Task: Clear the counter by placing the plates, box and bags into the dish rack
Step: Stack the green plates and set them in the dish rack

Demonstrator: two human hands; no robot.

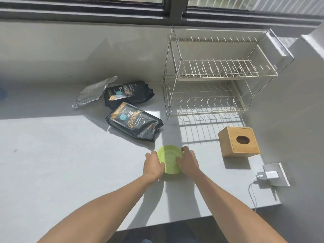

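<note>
A light green plate [169, 158] lies upside down on the grey counter [70, 163], with both hands on it. My left hand [152, 164] grips its left rim and my right hand [188, 161] covers its right side. Whether more plates lie under it is hidden. Two black coffee bags [134, 121] [128, 93] and a silver foil bag [93, 92] lie to the upper left. A wooden box [239, 143] with a round hole sits to the right. The two-tier wire dish rack [210, 74] stands at the back right with nothing on its tiers.
A wall socket plate [278, 174] with a white charger [269, 175] and its cable [252, 192] sits on the right wall near the counter edge. A window frame [157, 14] runs along the back. The counter's front edge drops to a dark floor [166, 232].
</note>
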